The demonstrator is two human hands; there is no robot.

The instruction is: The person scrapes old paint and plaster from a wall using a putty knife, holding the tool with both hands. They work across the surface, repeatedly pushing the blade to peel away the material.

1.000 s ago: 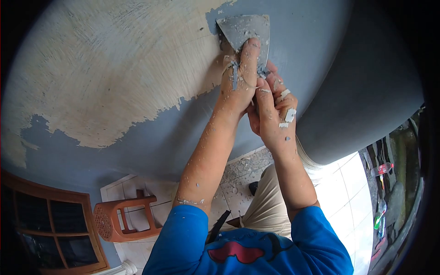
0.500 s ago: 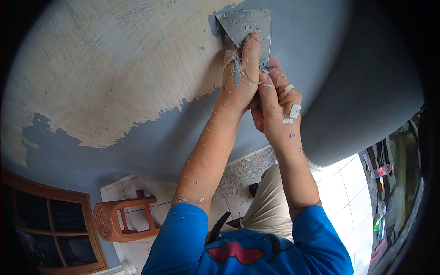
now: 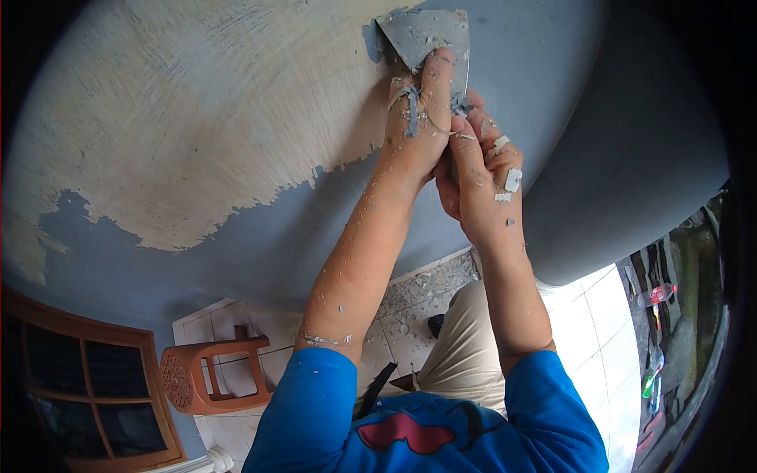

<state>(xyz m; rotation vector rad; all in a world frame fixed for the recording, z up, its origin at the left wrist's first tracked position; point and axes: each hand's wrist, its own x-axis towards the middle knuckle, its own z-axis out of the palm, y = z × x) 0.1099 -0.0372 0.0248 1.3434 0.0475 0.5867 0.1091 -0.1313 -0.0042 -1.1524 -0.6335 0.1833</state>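
Observation:
A wide metal scraper (image 3: 432, 38) dusted with flakes lies against the wall, its broad blade edge pointing up at the border between bare and painted surface. My left hand (image 3: 418, 130) is closed around the lower blade, thumb stretched along its face. Just below and to the right, my right hand (image 3: 482, 165) is wrapped round the handle, which is mostly hidden by the fingers. Chips of paint cling to both hands and forearms. Grey paint (image 3: 276, 221) borders a large scraped beige patch (image 3: 205, 118) with ragged edges.
A dark grey rounded column (image 3: 631, 158) stands at the right. Below left are an orange-brown plastic stool (image 3: 185, 378) and a wood-framed window (image 3: 95, 386). Paint debris (image 3: 418, 296) litters the tiled floor by the wall. A plastic bottle (image 3: 658, 295) lies outside at right.
Both hands and the scraper have shifted slightly up the wall and a little to the right. The grip on the scraper is unchanged.

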